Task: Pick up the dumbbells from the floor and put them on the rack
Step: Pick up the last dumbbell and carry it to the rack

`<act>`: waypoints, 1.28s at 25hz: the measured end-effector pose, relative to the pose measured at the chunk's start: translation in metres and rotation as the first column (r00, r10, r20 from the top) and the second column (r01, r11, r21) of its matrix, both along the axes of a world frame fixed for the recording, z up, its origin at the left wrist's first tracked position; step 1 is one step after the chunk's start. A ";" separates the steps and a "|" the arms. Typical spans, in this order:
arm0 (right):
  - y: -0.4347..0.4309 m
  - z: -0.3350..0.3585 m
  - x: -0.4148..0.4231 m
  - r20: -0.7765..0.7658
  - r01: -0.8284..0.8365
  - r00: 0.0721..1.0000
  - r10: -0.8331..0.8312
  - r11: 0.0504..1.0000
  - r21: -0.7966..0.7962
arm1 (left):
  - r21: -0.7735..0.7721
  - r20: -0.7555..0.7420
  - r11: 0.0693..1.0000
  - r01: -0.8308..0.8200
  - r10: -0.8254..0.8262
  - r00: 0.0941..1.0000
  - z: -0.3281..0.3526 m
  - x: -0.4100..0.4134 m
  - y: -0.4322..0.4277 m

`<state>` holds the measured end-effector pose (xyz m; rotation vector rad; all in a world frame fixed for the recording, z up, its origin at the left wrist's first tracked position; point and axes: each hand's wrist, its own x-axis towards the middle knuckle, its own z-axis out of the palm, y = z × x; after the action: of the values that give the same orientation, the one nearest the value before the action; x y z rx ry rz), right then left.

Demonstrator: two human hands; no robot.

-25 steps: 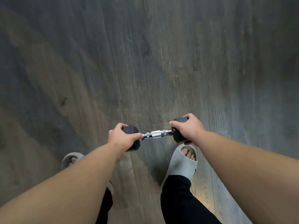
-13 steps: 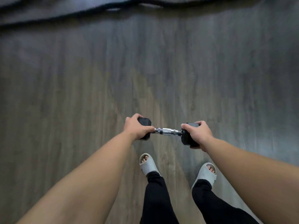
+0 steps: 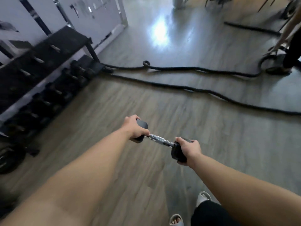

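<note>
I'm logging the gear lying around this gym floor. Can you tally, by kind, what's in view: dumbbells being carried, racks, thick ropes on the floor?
Black hex-head dumbbell with chrome handle, carried: 1
Black metal dumbbell rack: 1
Thick black rope runs on the floor: 2
Total: 4
Racked dumbbells are too blurred to count.

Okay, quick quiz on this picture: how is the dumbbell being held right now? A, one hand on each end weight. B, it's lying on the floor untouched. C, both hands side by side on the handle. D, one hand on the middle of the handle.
A: the left hand wraps one black head and the right hand the other, leaving the dumbbell handle bare between them, off the floor.
</note>
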<state>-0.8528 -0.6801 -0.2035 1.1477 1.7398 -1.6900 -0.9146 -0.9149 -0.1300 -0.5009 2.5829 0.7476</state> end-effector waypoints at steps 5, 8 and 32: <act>-0.098 0.022 -0.098 -0.067 -0.227 0.972 0.225 0.974 -0.017 | 0.015 -0.055 0.972 -0.233 0.234 0.971 0.021 -0.042 -0.114; -0.151 0.030 -0.157 -0.088 -0.344 0.936 0.342 0.939 -0.009 | 0.028 -0.085 0.931 -0.364 0.365 0.927 0.028 -0.063 -0.162; -0.885 0.082 -0.409 -0.068 -0.495 0.866 0.495 0.835 -0.241 | -0.038 -0.174 0.841 -0.540 0.526 0.832 0.121 -0.272 -0.855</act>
<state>-1.2622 -1.5648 -0.1216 0.5149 1.5866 -1.5212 -1.1868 -1.7701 -0.0092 -1.2786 2.6435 0.8803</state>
